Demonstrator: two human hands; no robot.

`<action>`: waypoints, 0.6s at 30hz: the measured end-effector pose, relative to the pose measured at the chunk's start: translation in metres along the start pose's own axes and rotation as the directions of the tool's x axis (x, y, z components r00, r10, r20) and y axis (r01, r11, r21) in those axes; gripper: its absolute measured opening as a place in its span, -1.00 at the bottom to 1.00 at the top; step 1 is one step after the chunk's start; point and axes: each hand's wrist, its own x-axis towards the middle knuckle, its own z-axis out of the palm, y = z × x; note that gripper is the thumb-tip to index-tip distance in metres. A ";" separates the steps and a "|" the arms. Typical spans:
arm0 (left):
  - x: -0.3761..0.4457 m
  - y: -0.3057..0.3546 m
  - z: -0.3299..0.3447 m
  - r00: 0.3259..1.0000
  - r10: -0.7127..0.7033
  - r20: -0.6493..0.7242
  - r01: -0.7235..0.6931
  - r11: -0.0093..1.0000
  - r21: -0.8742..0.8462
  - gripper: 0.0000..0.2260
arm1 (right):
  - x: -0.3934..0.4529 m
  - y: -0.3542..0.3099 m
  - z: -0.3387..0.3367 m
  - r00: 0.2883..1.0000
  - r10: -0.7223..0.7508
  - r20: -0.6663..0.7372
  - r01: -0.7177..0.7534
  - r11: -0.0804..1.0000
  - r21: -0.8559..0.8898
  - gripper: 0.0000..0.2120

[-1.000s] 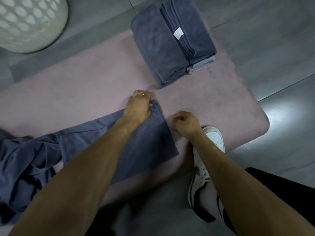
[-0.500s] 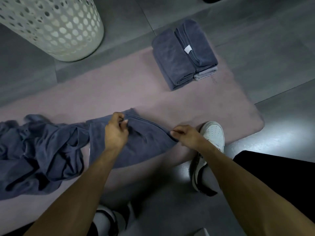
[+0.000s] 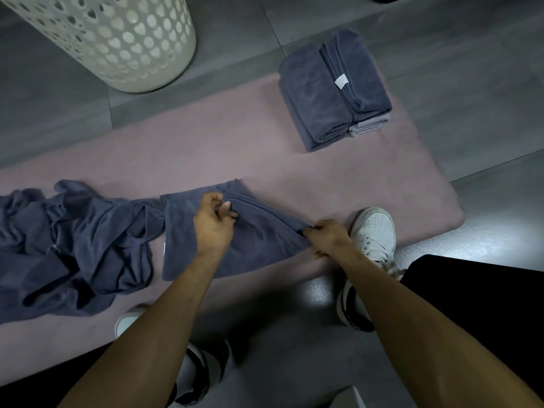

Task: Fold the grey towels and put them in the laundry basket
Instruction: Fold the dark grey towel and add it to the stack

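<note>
Two shoes (image 3: 373, 234) beside pink mat (image 3: 235, 148)

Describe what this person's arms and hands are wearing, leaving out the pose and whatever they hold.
Both forearms are bare, with no sleeve, watch or bracelet in view. The left hand and right hand wear no gloves. No ring can be made out on either hand in this frame. The left thumbnail looks pale. Nothing else is worn on either arm as far as the head view shows.

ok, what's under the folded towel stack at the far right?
The folded towel stack sits on the pink mat. A lighter grey folded towel pokes out at its bottom right edge. How far that one extends underneath, or whether more lies below, is covered.
</note>
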 end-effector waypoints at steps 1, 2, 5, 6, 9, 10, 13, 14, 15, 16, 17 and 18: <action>-0.001 0.001 0.000 1.000 0.003 0.002 -0.003 1.000 0.004 -0.83 | -0.002 -0.002 -0.001 0.999 0.043 0.027 -0.044 0.998 0.039 -0.82; -0.001 0.001 -0.001 1.000 0.008 0.002 -0.008 1.000 0.014 -0.84 | -0.004 -0.006 -0.003 0.998 0.063 0.024 -0.065 0.995 0.074 -0.83; -0.003 0.002 -0.008 0.998 0.042 -0.055 -0.040 0.999 0.022 -0.89 | -0.010 -0.024 -0.013 0.994 0.087 -0.059 -0.065 0.949 0.310 -0.82; -0.002 0.005 -0.012 0.995 0.056 -0.080 -0.055 0.998 0.009 -0.91 | -0.014 -0.032 -0.017 0.994 0.089 -0.067 -0.054 0.914 0.403 -0.79; -0.001 0.032 -0.028 0.992 0.065 -0.111 -0.073 0.995 -0.067 -0.93 | -0.035 -0.058 -0.032 0.994 -0.023 -0.108 0.075 0.856 0.512 -0.74; 0.000 0.045 -0.037 0.994 0.036 -0.103 -0.044 0.996 -0.078 -0.92 | -0.045 -0.064 -0.037 0.988 -0.088 -0.131 0.142 0.858 0.493 -0.73; 0.002 0.083 -0.069 0.998 -0.062 -0.018 0.060 0.994 -0.088 -0.78 | -0.084 -0.088 -0.053 0.946 -0.249 -0.208 0.312 0.870 0.382 -0.72; 0.002 0.094 -0.082 0.999 -0.054 -0.009 0.053 0.995 -0.082 -0.76 | -0.097 -0.098 -0.058 0.926 -0.291 -0.240 0.359 0.875 0.325 -0.72; 0.002 0.107 -0.093 0.999 -0.034 -0.012 0.033 0.996 -0.082 -0.76 | -0.110 -0.108 -0.063 0.903 -0.335 -0.269 0.404 0.876 0.264 -0.72; 0.001 0.121 -0.106 1.000 -0.004 -0.019 0.003 0.997 -0.078 -0.77 | -0.123 -0.120 -0.069 0.876 -0.383 -0.292 0.448 0.871 0.202 -0.70; -0.002 0.137 -0.118 0.999 0.032 -0.026 -0.033 0.998 -0.052 -0.81 | -0.135 -0.131 -0.074 0.848 -0.431 -0.308 0.490 0.859 0.148 -0.69; -0.007 0.152 -0.131 0.996 0.081 -0.033 -0.081 0.997 -0.013 -0.85 | -0.149 -0.144 -0.080 0.818 -0.473 -0.326 0.528 0.843 0.102 -0.69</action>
